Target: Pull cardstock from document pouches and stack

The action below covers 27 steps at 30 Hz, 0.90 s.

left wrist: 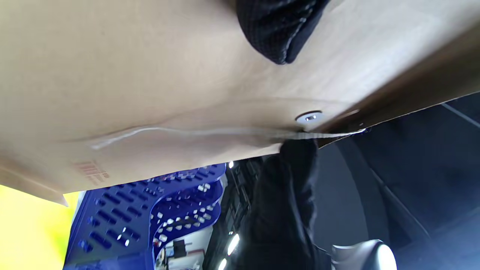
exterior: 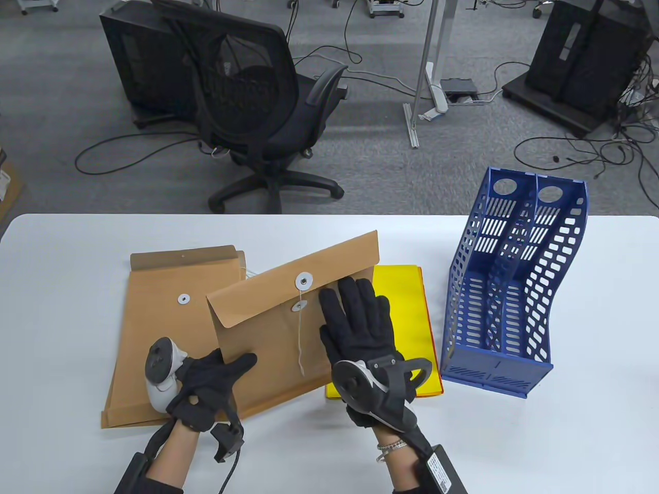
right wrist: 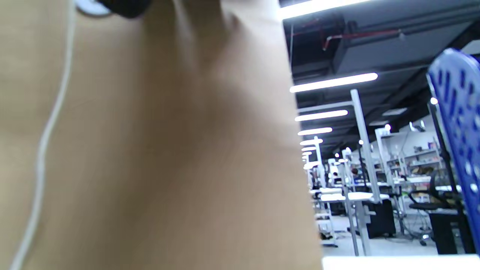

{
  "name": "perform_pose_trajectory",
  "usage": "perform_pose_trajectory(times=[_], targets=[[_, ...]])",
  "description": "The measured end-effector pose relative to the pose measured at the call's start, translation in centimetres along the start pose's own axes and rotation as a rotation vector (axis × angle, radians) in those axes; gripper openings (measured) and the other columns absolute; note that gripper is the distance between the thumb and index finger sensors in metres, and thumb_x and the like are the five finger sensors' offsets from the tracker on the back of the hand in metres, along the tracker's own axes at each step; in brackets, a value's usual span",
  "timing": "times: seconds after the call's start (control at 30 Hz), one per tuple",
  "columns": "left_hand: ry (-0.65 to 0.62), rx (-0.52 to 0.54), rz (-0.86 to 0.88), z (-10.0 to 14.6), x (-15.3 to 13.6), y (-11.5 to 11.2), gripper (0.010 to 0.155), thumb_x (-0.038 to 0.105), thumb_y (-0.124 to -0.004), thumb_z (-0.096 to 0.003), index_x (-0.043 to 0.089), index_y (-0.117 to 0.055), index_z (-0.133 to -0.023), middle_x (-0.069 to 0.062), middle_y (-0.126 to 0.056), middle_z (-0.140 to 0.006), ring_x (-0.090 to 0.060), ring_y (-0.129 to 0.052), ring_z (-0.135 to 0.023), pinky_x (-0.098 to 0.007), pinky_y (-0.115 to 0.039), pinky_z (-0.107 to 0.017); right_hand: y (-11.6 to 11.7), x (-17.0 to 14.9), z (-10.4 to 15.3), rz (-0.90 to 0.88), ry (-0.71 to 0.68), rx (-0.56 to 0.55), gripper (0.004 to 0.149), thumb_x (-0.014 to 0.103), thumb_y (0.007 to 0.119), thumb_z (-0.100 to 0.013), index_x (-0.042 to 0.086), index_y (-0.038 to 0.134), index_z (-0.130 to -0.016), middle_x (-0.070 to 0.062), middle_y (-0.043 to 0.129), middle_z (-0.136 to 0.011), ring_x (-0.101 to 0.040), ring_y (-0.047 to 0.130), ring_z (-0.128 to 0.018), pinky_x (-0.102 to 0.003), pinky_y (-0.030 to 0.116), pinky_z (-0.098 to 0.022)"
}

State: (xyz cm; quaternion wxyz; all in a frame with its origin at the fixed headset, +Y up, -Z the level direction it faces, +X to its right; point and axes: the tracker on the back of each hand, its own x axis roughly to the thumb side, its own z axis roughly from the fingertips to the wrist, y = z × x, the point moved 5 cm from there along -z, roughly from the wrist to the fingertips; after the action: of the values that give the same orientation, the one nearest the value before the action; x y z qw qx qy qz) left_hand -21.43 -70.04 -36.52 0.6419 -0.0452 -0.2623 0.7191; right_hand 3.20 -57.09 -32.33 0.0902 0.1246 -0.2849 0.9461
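Observation:
A brown string-tie document pouch (exterior: 278,329) lies tilted at the middle of the table, its flap folded down. My left hand (exterior: 226,368) grips its near left corner, thumb on top. My right hand (exterior: 355,319) lies flat with fingers spread on the pouch's right part. A stack of yellow cardstock (exterior: 406,303) lies partly under the pouch, on the right. More brown pouches (exterior: 165,319) lie stacked on the left. The left wrist view shows the pouch (left wrist: 150,75) close up with my thumb tip (left wrist: 277,33) on it. The pouch (right wrist: 150,150) fills most of the right wrist view.
A blue two-slot file rack (exterior: 504,309) lies on the table at the right, beside the yellow stack; it also shows in the left wrist view (left wrist: 150,210). A black office chair (exterior: 257,103) stands beyond the table's far edge.

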Motion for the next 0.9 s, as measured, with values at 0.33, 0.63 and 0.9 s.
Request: perform_pose_trajectory(times=[0.33, 0.63, 0.9], targets=[[0.039, 0.091, -0.026, 1.1, -1.5, 3.1, 0.045, 0.030, -0.080, -0.0494, 0.042, -0.080, -0.093, -0.004, -0.084, -0.104, -0.026, -0.087, -0.092, -0.047, -0.073, -0.064, -5.4, 1.8, -5.0, -0.033, -0.116, -0.108, 0.048, 0.032, 0.060, -0.058, 0.042, 0.059, -0.105, 0.009, 0.062, -0.115, -0.021, 0.057, -0.111, -0.047, 0.045, -0.085], [0.001, 0.171, -0.117, 1.9, -0.8, 3.9, 0.044, 0.029, -0.081, -0.0482, 0.043, -0.082, -0.090, -0.002, -0.085, -0.103, -0.026, -0.087, -0.093, -0.047, -0.073, -0.064, -6.2, 2.6, -6.9, 0.031, -0.175, -0.084, 0.043, 0.043, 0.072, -0.051, 0.035, 0.077, -0.093, 0.009, 0.091, -0.071, -0.019, 0.088, -0.080, -0.049, 0.060, -0.079], [0.002, 0.214, -0.094, 2.5, -1.0, 5.0, 0.044, 0.029, -0.080, -0.0486, 0.043, -0.082, -0.090, -0.001, -0.084, -0.104, -0.025, -0.085, -0.094, -0.047, -0.072, -0.065, -5.0, 3.1, -7.2, -0.096, -0.286, 0.194, 0.071, 0.053, 0.073, -0.043, 0.029, 0.065, -0.109, -0.006, 0.068, -0.114, -0.033, 0.060, -0.110, -0.052, 0.045, -0.082]])
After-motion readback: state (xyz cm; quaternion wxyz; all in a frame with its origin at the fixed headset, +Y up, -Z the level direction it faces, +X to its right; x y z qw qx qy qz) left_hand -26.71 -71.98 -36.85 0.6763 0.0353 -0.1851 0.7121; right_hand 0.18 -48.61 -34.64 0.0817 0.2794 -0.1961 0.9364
